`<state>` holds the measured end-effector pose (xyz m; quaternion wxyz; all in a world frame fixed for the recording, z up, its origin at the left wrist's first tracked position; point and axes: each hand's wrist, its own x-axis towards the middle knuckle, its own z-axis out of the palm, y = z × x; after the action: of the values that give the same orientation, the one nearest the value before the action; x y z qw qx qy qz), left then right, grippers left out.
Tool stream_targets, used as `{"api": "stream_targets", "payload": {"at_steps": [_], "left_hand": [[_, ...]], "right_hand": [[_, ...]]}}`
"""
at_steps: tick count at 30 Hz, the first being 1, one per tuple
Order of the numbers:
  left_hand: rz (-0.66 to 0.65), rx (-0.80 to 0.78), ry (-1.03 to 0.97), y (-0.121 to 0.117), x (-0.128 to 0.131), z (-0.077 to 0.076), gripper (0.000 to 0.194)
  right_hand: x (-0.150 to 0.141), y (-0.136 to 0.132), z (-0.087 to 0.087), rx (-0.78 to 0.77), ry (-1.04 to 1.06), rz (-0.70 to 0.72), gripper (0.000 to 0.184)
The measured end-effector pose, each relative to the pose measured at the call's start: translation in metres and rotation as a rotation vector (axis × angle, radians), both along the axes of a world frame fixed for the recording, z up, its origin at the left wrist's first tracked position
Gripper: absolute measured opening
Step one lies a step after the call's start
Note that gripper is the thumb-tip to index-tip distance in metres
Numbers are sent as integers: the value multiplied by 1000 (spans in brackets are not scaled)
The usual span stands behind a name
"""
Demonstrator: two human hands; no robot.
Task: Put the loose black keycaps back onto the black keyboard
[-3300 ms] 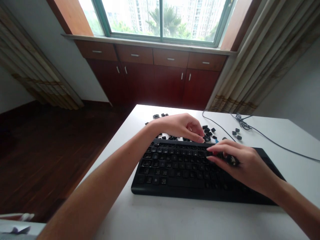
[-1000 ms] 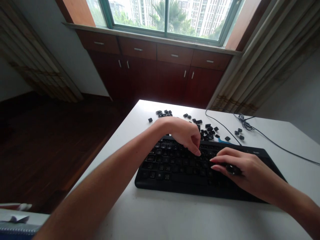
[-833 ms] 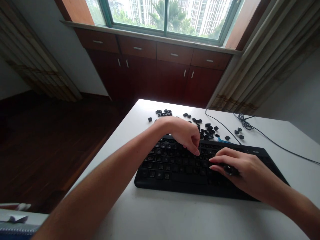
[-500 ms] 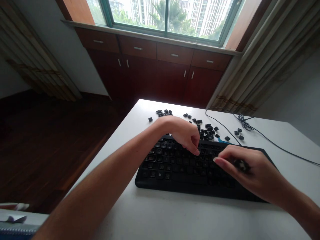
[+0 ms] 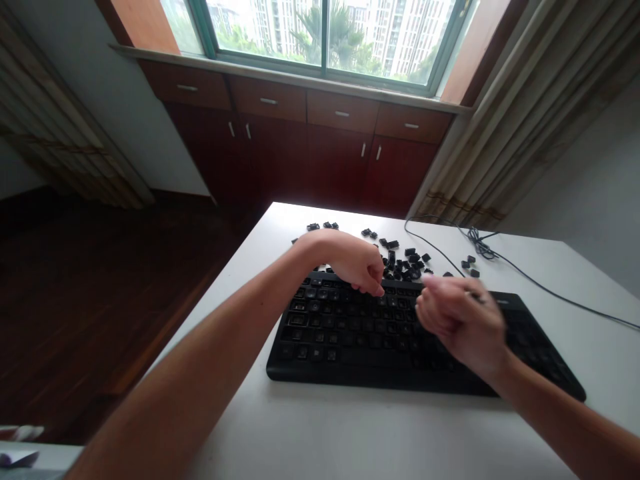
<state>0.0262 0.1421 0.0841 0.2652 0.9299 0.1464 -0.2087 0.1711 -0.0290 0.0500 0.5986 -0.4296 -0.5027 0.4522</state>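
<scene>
A black keyboard [image 5: 375, 360] lies on the white table, with bare spots where keycaps are missing. Above its top rows, my left hand [image 5: 357, 263] bends down at the wrist, fingers curled and closed; whatever they hold, if anything, is hidden. My right hand [image 5: 463, 320] is closed in a fist over the right part of the keyboard, blurred by motion. A small dark thing shows at the top of that fist, too smeared to name. Loose black keycaps [image 5: 413, 257] lie scattered just behind the keyboard.
More keycaps [image 5: 470, 264] sit near a bundled cable [image 5: 483, 245] at the right. The cable runs across the white table [image 5: 350, 440] to its right side. Beyond the table stand red-brown cabinets [image 5: 340, 160] beneath a window [image 5: 325, 40].
My right hand has lifted away from the keys and turned into a fist with its knuckles up. The blue comb-like piece behind the keyboard is now hidden. The view has shifted slightly.
</scene>
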Motion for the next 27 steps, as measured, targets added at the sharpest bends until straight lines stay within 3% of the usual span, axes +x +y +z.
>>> {"api": "stream_targets", "payload": {"at_steps": [2,7,13,16,21,25,27], "left_hand": [[-16,6,3,-1,1,0,33],[43,58,-72,1,-1,3,33],[399,195,-276,22,-20,12,36],[551,320,-233,32,-31,15,34],[506,426,68,30,-40,19,34],[448,477,188,17,-35,24,31],[439,442,216,12,-30,24,29]], "right_hand": [[-1,0,-3,-48,-29,-5,56],[-3,-4,9,41,-3,-7,55],[-3,1,-11,-27,-49,17,54],[3,9,1,-2,-40,3,51],[14,30,30,-83,-411,-104,44],[14,50,28,-35,-868,-212,34],[10,57,22,-29,-994,-220,32]]}}
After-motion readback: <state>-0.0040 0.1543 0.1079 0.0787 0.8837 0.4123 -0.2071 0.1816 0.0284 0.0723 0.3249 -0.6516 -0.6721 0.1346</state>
